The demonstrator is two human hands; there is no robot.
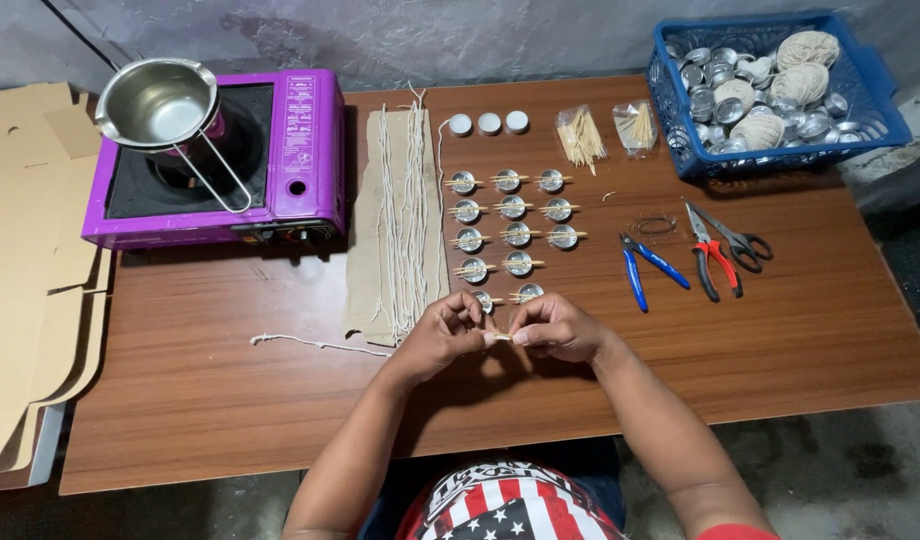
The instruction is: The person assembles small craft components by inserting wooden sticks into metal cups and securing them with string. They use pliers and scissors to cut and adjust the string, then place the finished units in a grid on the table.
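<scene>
Two hands meet at the table's near edge, left hand (442, 335) and right hand (555, 326), fingertips pressed together on a small pale wooden stick piece (501, 337) pinched between them. Right behind the grip sit rows of small round silver metal cups (513, 208), each with sticks laid across. Just left of the grip lies a beige cloth strip with white wick strings (400, 220). Further right of it are blue-handled pliers (642, 268), red-handled cutters (713, 258) and grey scissors (740, 240) on the brown wooden table (800, 330).
</scene>
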